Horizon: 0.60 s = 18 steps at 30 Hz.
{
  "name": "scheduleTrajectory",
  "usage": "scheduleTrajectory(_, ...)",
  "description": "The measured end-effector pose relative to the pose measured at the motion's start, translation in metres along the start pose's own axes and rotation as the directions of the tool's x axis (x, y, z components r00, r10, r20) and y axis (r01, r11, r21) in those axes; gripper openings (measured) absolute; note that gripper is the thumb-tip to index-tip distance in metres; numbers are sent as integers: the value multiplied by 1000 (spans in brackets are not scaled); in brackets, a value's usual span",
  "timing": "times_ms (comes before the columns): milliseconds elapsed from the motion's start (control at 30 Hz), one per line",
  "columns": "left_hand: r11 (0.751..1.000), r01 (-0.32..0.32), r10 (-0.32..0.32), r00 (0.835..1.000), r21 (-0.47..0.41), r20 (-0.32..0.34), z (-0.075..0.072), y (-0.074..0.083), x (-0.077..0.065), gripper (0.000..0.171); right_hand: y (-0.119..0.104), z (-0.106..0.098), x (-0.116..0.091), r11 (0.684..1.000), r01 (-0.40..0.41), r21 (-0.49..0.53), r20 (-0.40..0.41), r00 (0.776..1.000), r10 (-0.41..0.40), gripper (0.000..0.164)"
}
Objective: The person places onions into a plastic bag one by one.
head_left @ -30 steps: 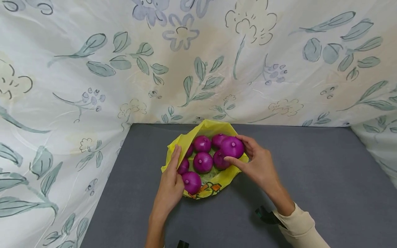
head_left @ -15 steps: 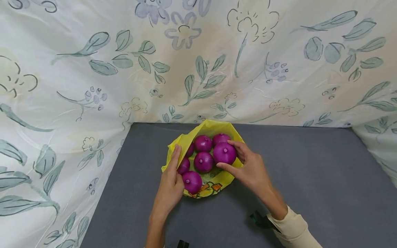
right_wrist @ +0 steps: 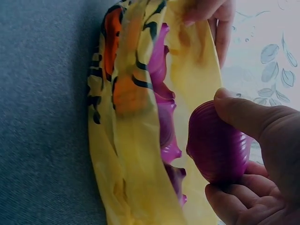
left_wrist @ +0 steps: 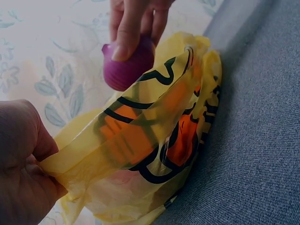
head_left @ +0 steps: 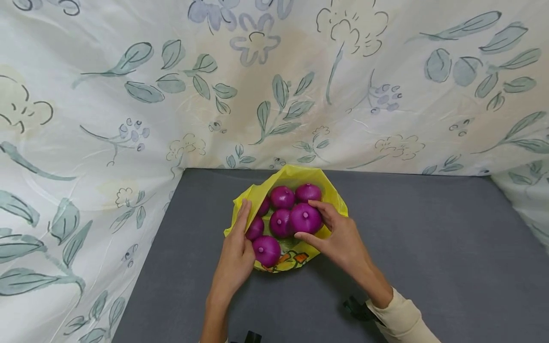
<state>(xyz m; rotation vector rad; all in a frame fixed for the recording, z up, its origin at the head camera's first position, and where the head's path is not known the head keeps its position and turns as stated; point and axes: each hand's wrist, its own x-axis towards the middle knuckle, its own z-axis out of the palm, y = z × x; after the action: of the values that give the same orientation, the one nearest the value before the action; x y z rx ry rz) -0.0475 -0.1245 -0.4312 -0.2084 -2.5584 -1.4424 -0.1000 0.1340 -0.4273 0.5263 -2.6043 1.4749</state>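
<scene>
A yellow plastic bag [head_left: 300, 175] with orange and black print sits with its mouth spread. My left hand [head_left: 233, 262] pinches the bag's left edge; in the left wrist view its thumb and fingers [left_wrist: 44, 180] bunch the plastic. My right hand [head_left: 340, 243] holds a purple onion [head_left: 306, 218] between thumb and fingertips over the bag's mouth. In the right wrist view this onion [right_wrist: 218, 143] is outside the rim, near the opening. Several other purple onions [head_left: 267, 251] lie inside, some partly hidden behind the left hand and bag edge.
The bag rests on a dark grey table [head_left: 429, 247]. A white floral-printed sheet [head_left: 274, 95] hangs behind and along the left side. Black straps with a small device [head_left: 360, 309] sit at the right wrist, by a cream sleeve [head_left: 403, 317].
My right hand has moved left and slightly nearer with its onion, from the bag's right rim to over the onions inside. The left hand keeps its hold in place.
</scene>
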Motion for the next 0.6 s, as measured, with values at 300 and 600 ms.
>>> scheduleTrajectory(300, 1000, -17, 17, 1000, -5, 1, 0, -2, -1, 84, 5, 11, -8, 998, 44, -35, 21, 999, -43, 81)
scheduleTrajectory(600, 1000, -18, 18, 1000, -5, 5, 0, -2, -2, 85, 5, 19, -16, 991, 88, -102, 45, 995, -83, 80)
